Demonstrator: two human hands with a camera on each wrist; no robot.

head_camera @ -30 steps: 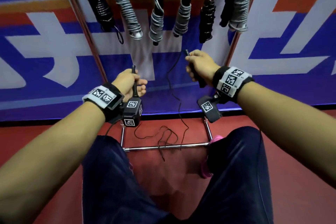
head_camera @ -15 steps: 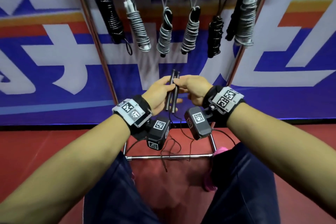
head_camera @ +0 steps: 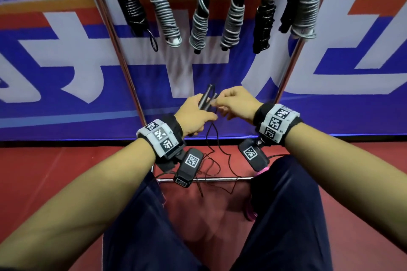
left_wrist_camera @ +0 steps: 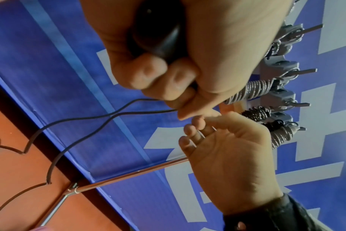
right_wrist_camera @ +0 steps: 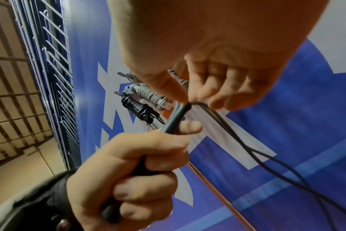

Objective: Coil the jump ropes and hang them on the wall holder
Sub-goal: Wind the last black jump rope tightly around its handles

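Thumb and fingertips (right_wrist_camera: 217, 101) of the right hand (head_camera: 235, 103) close in a pinch on the thin black cord (right_wrist_camera: 247, 143) just where it leaves the tips of the two black handles (head_camera: 207, 98). The left hand (head_camera: 193, 114) is wrapped in a full fist around both handles, which it holds side by side as one bundle. The bundle's long axis runs up and away from the person and tilts slightly to the right. The fist is at its lower end and the pinching fingers at its upper end, so the two hands nearly touch.

From the pinch, two strands of the jump rope fall between the wrists. They trail in loose kinks onto the red floor (head_camera: 66, 171) and cross the rack's chrome base bar (head_camera: 220, 179).

The right hand lies nearer the slack. Any winding would likely go crosswise around the handles, from the tips down toward the fist.

Above, seven coiled ropes (head_camera: 164, 17) hang in a row from the wall holder (left_wrist_camera: 282, 75), against a blue and white banner (head_camera: 66, 61). Which hook is free cannot be made out.
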